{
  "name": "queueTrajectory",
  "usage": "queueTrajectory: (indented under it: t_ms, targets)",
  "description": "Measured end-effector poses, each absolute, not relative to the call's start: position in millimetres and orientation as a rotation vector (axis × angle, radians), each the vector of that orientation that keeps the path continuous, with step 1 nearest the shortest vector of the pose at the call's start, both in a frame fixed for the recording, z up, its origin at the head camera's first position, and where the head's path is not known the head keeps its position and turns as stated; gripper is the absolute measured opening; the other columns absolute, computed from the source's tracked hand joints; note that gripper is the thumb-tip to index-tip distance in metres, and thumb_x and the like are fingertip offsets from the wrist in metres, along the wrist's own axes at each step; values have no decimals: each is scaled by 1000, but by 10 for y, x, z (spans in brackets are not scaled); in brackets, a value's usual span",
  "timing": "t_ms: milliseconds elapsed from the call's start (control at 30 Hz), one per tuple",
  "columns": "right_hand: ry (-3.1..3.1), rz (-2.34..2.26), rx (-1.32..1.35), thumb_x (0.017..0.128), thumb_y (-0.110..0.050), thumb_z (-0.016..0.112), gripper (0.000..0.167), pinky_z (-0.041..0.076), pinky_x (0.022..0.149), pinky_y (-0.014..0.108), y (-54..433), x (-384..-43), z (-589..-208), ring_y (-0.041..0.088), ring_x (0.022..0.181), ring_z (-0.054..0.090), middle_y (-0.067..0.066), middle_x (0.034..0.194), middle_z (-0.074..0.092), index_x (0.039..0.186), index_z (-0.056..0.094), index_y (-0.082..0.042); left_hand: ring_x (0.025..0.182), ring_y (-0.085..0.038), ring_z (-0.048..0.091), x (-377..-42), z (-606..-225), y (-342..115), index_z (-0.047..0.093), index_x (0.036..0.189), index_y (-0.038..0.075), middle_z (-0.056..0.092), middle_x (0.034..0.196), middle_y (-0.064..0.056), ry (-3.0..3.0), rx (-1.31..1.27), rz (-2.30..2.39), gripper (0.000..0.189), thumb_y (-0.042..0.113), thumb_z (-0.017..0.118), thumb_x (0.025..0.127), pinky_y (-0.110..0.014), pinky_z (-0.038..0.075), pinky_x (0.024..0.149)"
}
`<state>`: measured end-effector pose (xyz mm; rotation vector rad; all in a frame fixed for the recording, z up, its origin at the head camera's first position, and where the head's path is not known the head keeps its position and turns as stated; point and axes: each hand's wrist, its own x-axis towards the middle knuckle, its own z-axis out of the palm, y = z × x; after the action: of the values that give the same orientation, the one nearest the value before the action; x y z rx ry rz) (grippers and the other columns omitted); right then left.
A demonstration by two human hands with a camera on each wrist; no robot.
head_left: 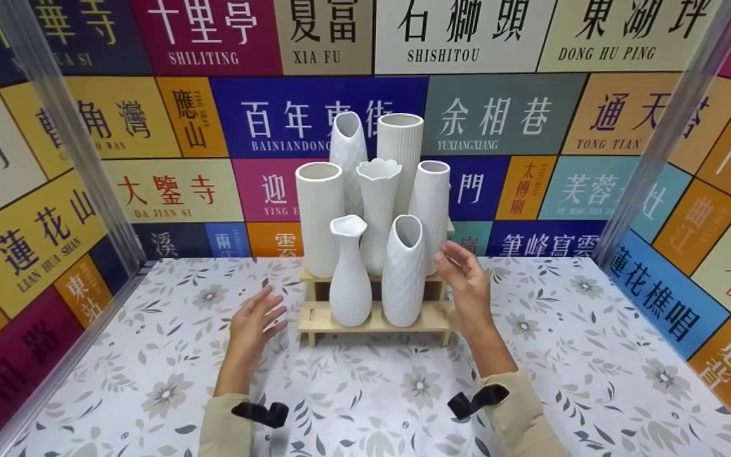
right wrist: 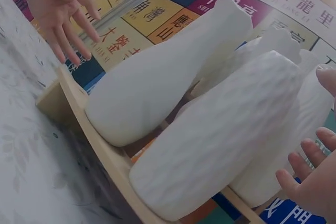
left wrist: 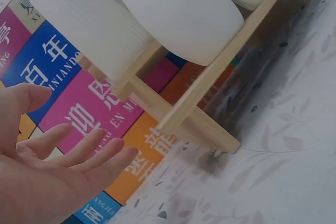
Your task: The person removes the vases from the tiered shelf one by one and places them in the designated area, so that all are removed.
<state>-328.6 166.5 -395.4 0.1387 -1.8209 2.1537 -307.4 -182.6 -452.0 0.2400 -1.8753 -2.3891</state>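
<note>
Several white vases stand upright on a tiered wooden stand [head_left: 378,317]. On its front step are a narrow-necked vase [head_left: 349,279] and a dimpled vase [head_left: 403,279] with a slanted mouth. The middle step holds a wide cylinder vase [head_left: 320,216], a scallop-rimmed vase [head_left: 378,209] and a slim textured vase [head_left: 434,203]. Behind them rise a slant-mouthed vase [head_left: 348,149] and a ribbed cylinder vase [head_left: 401,149]. My left hand [head_left: 254,327] hovers left of the stand, fingers spread and holding nothing. My right hand [head_left: 469,285] is beside the slim vase, fingers loosely extended; whether it touches is unclear.
The stand rests on a white floral tabletop [head_left: 365,406]. Behind and at both sides rise walls [head_left: 175,190] of coloured sign panels. Clear upright corner posts [head_left: 86,152] stand at the left and right. Black straps [head_left: 261,414] circle both sleeves.
</note>
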Motion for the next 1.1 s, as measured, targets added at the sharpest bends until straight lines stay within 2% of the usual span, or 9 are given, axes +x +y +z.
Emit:
queueTrajectory:
  t_ms: [133,333,500,567,633,767,900,967,1100]
  targets:
    - [-1749,2233,172,96,-10,66,49,49,99,18,1626,-3307,-4023,19,127,53,15,142,53,141,49,-2,113,-20,66,-3096,-4586,-1764,46,148,4,63,134,-14,-1878,263,-2368,45,20,49,106,-33,57,94]
    - [-1804,2191,176,93,-14,71,51,51,97,16,1596,-3317,-4070,20,128,53,10,139,55,139,52,-5,112,-26,68,-3125,-4692,-1644,51,144,1,67,129,-15,-1922,325,-2348,44,15,55,102,-33,60,88]
    - [-1906,2096,182,89,-16,77,52,53,93,18,1536,-3319,-4103,22,122,56,11,135,59,136,56,-7,91,-15,70,-3135,-4776,-1593,51,142,-2,69,123,-15,-1934,368,-2353,47,15,59,99,-29,60,76]
    - [-1931,2055,186,87,-15,78,52,52,91,19,1506,-3322,-4119,22,117,58,12,133,61,135,58,-8,89,-14,70,-3135,-4803,-1574,49,144,-3,67,125,-18,-1947,378,-2359,48,16,57,100,-31,60,78]
    - [-1952,2013,186,86,-14,80,52,51,90,19,1482,-3326,-4139,20,112,59,12,130,62,134,59,-8,94,-17,70,-3135,-4823,-1543,46,146,-2,63,131,-23,-1980,390,-2357,50,18,55,101,-35,61,83]
    - [-1978,1961,199,83,-12,82,56,51,92,23,1444,-3327,-4179,19,109,60,13,129,62,134,58,-6,113,-29,67,-3145,-4850,-1477,43,148,-2,55,140,-29,-2055,421,-2333,52,24,52,103,-42,57,95]
    - [-2007,1943,198,81,-12,83,63,51,97,30,1427,-3326,-4221,22,114,59,14,131,61,137,55,-6,127,-36,59,-3161,-4872,-1434,46,146,-3,54,143,-28,-2075,455,-2325,51,24,54,103,-43,56,98]
    - [-2023,1934,190,81,-13,84,66,50,99,30,1420,-3325,-4241,24,116,58,15,132,60,139,53,-6,124,-34,61,-3166,-4884,-1420,48,144,-3,55,142,-27,-2067,474,-2327,51,24,55,102,-41,56,97]
    - [-2038,1938,179,79,-11,85,71,50,98,30,1400,-3330,-4281,26,118,59,18,132,60,140,51,-5,105,-23,68,-3168,-4914,-1407,50,140,-8,64,129,-26,-2038,457,-2329,48,20,56,101,-35,59,91]
